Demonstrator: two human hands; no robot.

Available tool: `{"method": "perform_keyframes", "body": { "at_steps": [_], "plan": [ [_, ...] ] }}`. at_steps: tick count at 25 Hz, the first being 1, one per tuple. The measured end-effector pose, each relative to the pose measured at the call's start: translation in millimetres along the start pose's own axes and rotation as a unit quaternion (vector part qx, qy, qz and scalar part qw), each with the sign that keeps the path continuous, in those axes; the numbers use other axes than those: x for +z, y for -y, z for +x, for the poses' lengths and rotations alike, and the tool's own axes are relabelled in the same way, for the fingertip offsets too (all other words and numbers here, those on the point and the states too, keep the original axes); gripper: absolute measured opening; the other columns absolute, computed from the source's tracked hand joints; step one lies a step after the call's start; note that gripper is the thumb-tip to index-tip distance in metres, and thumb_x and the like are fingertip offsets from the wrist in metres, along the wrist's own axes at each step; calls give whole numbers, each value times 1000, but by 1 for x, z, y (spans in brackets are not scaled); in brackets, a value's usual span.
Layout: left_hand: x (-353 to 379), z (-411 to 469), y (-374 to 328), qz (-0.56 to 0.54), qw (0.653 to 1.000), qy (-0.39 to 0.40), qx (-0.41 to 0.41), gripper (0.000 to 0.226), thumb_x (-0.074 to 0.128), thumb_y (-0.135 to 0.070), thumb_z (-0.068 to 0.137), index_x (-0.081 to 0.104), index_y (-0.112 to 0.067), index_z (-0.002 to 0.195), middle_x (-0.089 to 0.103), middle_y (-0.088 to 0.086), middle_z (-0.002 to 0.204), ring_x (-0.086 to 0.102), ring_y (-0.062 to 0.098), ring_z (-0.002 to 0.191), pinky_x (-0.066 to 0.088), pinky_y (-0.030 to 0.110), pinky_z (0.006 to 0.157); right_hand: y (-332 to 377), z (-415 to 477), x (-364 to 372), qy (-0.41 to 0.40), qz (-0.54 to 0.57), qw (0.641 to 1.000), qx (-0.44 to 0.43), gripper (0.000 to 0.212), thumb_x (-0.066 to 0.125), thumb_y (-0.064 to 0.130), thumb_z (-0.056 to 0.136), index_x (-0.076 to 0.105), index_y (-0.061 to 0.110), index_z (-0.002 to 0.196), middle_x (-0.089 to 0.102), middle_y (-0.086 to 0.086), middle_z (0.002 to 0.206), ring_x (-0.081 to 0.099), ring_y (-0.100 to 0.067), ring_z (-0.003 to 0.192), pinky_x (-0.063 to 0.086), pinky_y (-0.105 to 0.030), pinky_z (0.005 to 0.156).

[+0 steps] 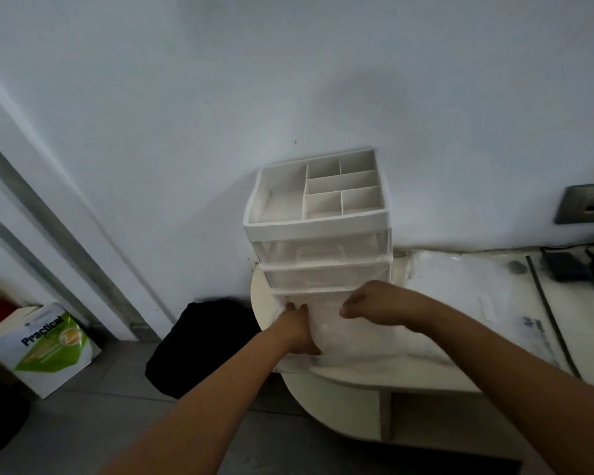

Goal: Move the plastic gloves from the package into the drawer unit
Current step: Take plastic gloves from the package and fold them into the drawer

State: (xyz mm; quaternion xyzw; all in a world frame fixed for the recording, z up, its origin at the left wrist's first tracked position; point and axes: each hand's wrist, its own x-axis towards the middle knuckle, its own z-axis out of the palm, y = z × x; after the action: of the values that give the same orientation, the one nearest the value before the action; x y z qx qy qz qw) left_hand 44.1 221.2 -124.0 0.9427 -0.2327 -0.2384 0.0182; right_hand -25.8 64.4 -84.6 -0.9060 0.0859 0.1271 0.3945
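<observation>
Plastic gloves point(354, 334), a pale translucent stack, lie in the pulled-out bottom drawer point(288, 366) of the drawer unit point(316, 231), and I have both hands down on them. My left hand point(300, 329) rests along the left side of the stack with its fingers curled onto the edge, pressing rather than gripping as far as I can see. My right hand point(366, 301) sits at the far end of the stack, close to the unit's front, knuckles bent; I cannot tell whether it is pinching the plastic or only pushing on it. The unit stands at the left end of the cream tabletop point(374, 375), against the wall, with two closed clear drawers above the open one and a divided white tray on top. To its right on the tabletop lies the flat clear package point(474, 289). On the floor to the left I see a black bag point(199, 341) and a green and white pouch point(48, 347).
</observation>
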Motion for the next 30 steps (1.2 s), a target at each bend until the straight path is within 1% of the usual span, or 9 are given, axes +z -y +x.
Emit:
{"method": "perform_keyframes", "body": {
  "at_steps": [4, 7, 9, 13, 17, 19, 23, 26, 30],
  "plan": [
    [-5, -11, 5, -40, 998, -43, 14, 85, 72, -28, 82, 22, -6, 148, 31, 11, 151, 32, 25, 138, 27, 27, 109, -27, -37, -55, -97, 34, 995, -2, 26, 62, 30, 89, 72, 8, 81, 71, -1, 77, 64, -12, 69, 45, -17, 61],
    [-16, -18, 3, -75, 988, -134, 24, 27, 65, -24, 88, 63, -9, 110, 61, 8, 115, 55, 22, 116, 41, 23, 87, -73, -51, -82, -189, -85, 976, 68, 31, 59, 31, 91, 65, 12, 66, 65, -1, 67, 58, -9, 60, 40, -19, 53],
    [-25, -26, -12, -100, 971, -213, 44, 34, 61, -30, 91, 52, -14, 61, 54, -1, 67, 60, 16, 73, 36, 23, 60, -106, -60, -92, -231, -186, 946, 131, 28, 55, 31, 92, 68, 6, 89, 68, -10, 92, 62, -19, 81, 45, -27, 66],
    [-29, -37, -68, -120, 948, -271, 117, 50, 56, -41, 92, 38, -17, 52, 42, -4, 51, 41, 6, 49, 30, 20, 51, -161, -84, -102, -183, -215, 928, 244, 33, 43, 22, 98, 55, 0, 119, 55, -15, 126, 54, -25, 113, 42, -25, 89],
    [-13, -32, -129, -150, 940, -230, 204, 29, 59, -42, 90, 67, -15, 83, 67, -1, 89, 61, 12, 85, 45, 25, 77, -190, -95, -100, -106, -255, 929, 246, 31, 38, 17, 98, 55, 6, 121, 54, -12, 130, 54, -22, 115, 40, -21, 82],
    [0, -27, -158, -162, 939, -192, 234, 28, 59, -39, 91, 66, -16, 104, 65, 0, 114, 58, 14, 105, 42, 26, 93, -197, -100, -101, -125, -254, 931, 229, 35, 37, 12, 97, 52, 9, 129, 49, -11, 136, 50, -23, 122, 39, -24, 94],
    [31, -9, -203, -151, 952, -126, 234, 50, 52, -39, 95, 44, -16, 140, 39, 3, 150, 34, 17, 138, 22, 25, 111, -211, -113, -103, -148, -245, 940, 186, 41, 40, 21, 99, 43, 9, 138, 39, -10, 146, 42, -22, 130, 31, -27, 105],
    [56, 6, -217, -46, 974, -71, 209, 73, 41, -53, 96, 11, -21, 153, 0, 3, 161, -3, 25, 148, -4, 48, 116, -220, -126, -97, -96, -172, 968, 156, 74, 56, 48, 89, 24, 18, 149, 13, -6, 158, 21, -23, 143, 20, -30, 113],
    [79, 14, -219, 0, 981, -61, 183, 93, 16, -78, 82, -8, -22, 152, -18, 5, 159, -21, 29, 144, -15, 55, 111, -223, -130, -95, -96, -204, 969, 99, 85, 28, 77, 81, 29, 24, 147, 13, -2, 158, 13, -20, 145, 14, -31, 116]
  ]
}}
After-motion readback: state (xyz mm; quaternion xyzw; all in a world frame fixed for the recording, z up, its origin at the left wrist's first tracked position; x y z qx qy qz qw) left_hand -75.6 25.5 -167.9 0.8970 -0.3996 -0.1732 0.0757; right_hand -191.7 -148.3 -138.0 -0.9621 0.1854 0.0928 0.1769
